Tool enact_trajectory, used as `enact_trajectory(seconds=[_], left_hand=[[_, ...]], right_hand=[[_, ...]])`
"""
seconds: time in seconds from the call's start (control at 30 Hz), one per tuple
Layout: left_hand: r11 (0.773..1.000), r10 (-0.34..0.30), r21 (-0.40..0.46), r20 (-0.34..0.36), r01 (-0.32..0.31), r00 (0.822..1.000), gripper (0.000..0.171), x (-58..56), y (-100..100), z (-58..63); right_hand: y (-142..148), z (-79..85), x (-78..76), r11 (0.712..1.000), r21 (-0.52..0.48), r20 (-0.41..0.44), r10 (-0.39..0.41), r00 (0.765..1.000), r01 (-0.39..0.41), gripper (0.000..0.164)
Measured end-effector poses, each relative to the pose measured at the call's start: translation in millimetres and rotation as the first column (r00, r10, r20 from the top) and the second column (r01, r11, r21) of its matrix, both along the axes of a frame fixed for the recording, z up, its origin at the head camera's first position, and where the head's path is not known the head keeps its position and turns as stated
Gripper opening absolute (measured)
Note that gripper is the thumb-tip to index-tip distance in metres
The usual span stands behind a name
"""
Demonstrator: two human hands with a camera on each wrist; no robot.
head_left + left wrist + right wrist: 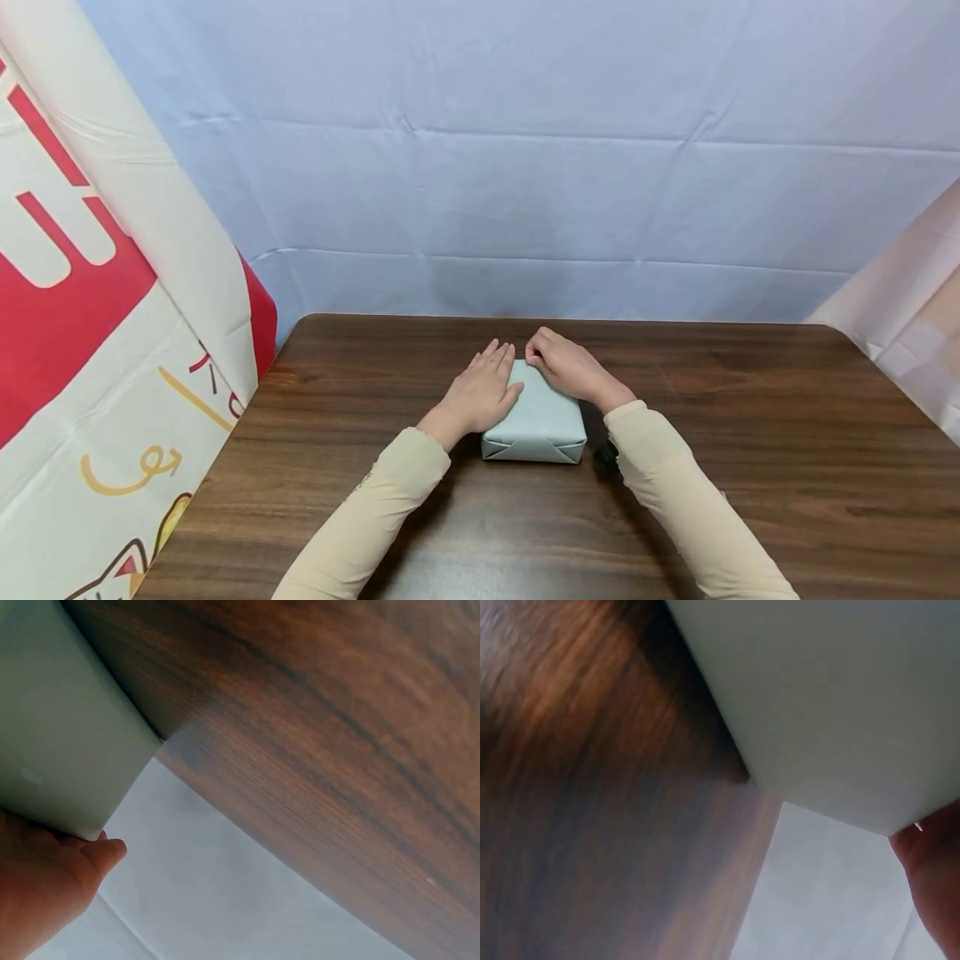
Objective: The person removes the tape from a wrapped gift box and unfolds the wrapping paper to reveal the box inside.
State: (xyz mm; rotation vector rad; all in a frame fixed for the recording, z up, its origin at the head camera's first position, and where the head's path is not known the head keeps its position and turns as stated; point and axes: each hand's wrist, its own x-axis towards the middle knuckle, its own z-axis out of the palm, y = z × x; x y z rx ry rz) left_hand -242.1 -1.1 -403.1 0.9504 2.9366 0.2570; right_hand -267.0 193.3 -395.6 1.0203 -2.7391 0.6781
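Observation:
A flat box wrapped in pale blue-green paper (536,412) lies on the table, its near end showing folded paper flaps. My left hand (483,392) rests on its left side, fingers straight and pointing to the far end, thumb on the top. At the far right corner my right hand (566,367) bends over the box, its fingers curled at the far edge. In the left wrist view the wrapped side (67,720) shows above the hand (52,877). The right wrist view has the box's other side (832,705) beside the right hand (937,862); its fingertips are mostly hidden.
A small black object (607,457) sits right of the box, partly behind the right sleeve. The dark wood table (750,433) reaches back to a pale blue cloth (480,167). A printed red and white cloth (97,333) hangs along the left side.

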Motion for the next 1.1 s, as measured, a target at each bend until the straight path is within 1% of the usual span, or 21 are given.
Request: enact_trajectory(seconds=[0.07,0.13,0.2,0.27,0.33,0.4,0.5,0.6,0.73,0.93,1.1], left_hand=[[1.000,-0.005,0.004,0.005,0.005,1.000,0.062,0.3,1.6,-0.3],[1.000,-0.010,0.006,0.012,0.010,1.000,0.062,0.2,3.4,-0.8],[1.000,-0.015,0.007,0.017,0.015,1.000,0.062,0.0,4.5,-1.1],[1.000,-0.016,0.011,0.016,0.015,1.000,0.063,-0.6,4.8,-1.3],[1.000,-0.016,0.015,0.011,0.016,1.000,0.063,-0.9,4.2,-1.9],[1.000,-0.010,0.019,0.001,0.010,1.000,0.063,-1.1,1.0,-2.7],[1.000,-0.003,0.020,0.000,0.003,1.000,0.062,0.1,-4.8,-4.3],[1.000,0.004,0.020,0.003,-0.005,1.000,0.062,1.6,-10.4,-5.6],[1.000,0.003,0.026,-0.003,-0.003,1.000,0.062,2.0,-14.6,-5.3],[0.999,-0.005,0.038,-0.006,0.006,1.000,0.062,-0.5,-13.5,-3.8],[0.999,-0.009,0.043,-0.007,0.009,1.000,0.062,-0.8,-10.1,-4.0]], right_hand=[[5.2,-0.6,0.1,0.995,-0.093,0.100,-0.009,0.995,0.018,0.006],[11.5,-0.9,0.7,0.981,-0.189,0.193,-0.007,0.981,0.044,0.002],[17.0,-0.9,1.3,0.964,-0.260,0.245,0.015,0.969,0.050,0.007],[20.2,-1.8,0.7,0.959,-0.281,0.245,0.034,0.969,0.037,0.012],[19.6,-3.4,-0.1,0.960,-0.280,0.209,0.048,0.977,0.013,0.012],[14.9,-5.8,-2.4,0.960,-0.279,0.158,0.058,0.986,-0.012,0.009],[4.7,-9.7,-4.7,0.961,-0.275,0.123,0.042,0.992,-0.006,0.004],[-5.7,-11.8,-6.4,0.969,-0.245,0.130,0.003,0.991,0.029,0.004],[-16.4,-8.9,-8.7,0.976,-0.200,0.154,-0.059,0.986,0.090,0.006],[-21.5,-0.6,-13.9,0.956,-0.207,0.201,-0.165,0.966,0.206,0.010],[-20.0,-0.3,-18.9,0.944,-0.217,0.210,-0.205,0.956,0.250,0.011]])
